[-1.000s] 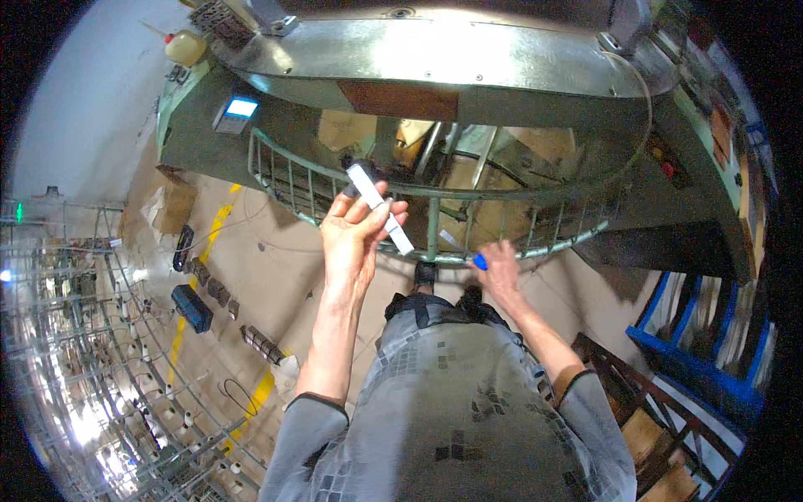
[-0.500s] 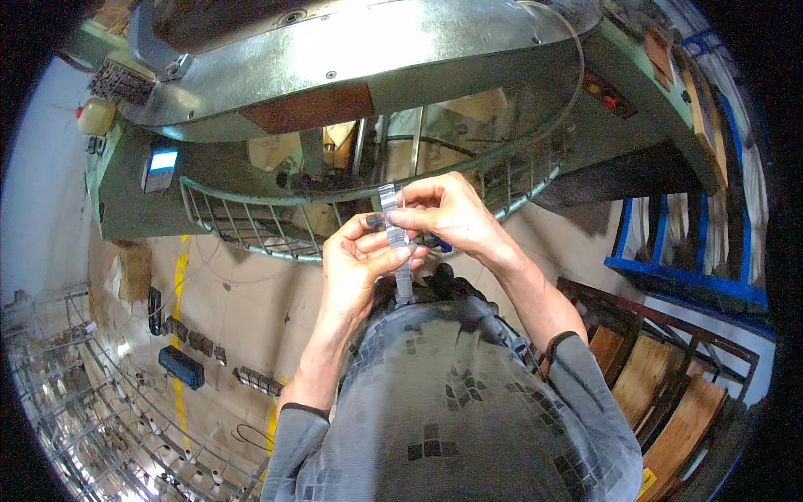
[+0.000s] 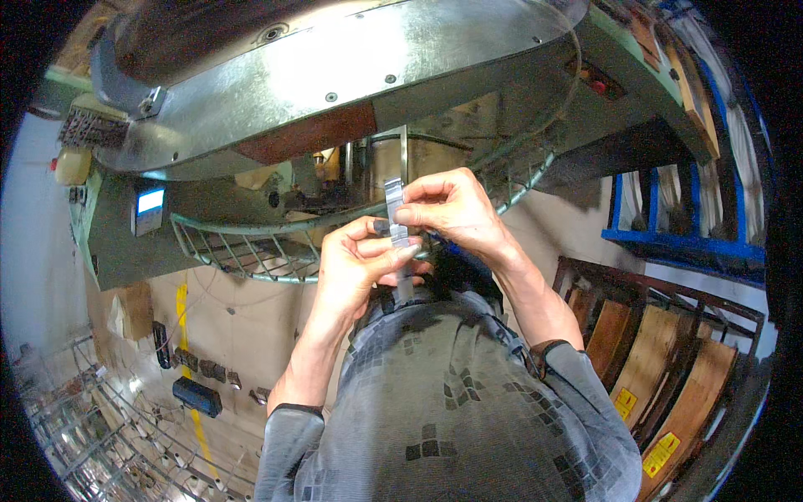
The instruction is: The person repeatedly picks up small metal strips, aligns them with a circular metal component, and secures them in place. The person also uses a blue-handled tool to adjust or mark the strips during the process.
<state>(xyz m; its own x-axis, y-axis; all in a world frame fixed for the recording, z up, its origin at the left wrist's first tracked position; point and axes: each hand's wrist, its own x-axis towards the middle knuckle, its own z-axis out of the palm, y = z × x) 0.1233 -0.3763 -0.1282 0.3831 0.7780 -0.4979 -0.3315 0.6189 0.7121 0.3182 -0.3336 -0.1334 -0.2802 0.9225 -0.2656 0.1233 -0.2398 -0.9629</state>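
A narrow, shiny grey strip (image 3: 393, 193) stands upright between my two hands, in front of my waist. My left hand (image 3: 350, 258) pinches its lower part between thumb and fingers, with a small dark piece (image 3: 381, 227) at the index fingertip. The right hand (image 3: 456, 211) grips the strip higher up, thumb against index finger, and its short top end sticks out above. Below my fingers, a grey band runs down to my shirt; whether it is the same strip I cannot tell. Fingers hide much of the strip.
Ahead stands a large machine with a curved metal top (image 3: 251, 105), a green curved rail (image 3: 251, 224) and a small lit screen (image 3: 150, 201). A blue rack (image 3: 669, 242) and wooden boards (image 3: 648, 356) stand right. A wire rack (image 3: 100, 418) and dark blocks (image 3: 198, 396) lie left.
My view has turned slightly, so the machine and floor things sit differently in the picture. Both hands keep their pinch on the strip, with only small finger shifts.
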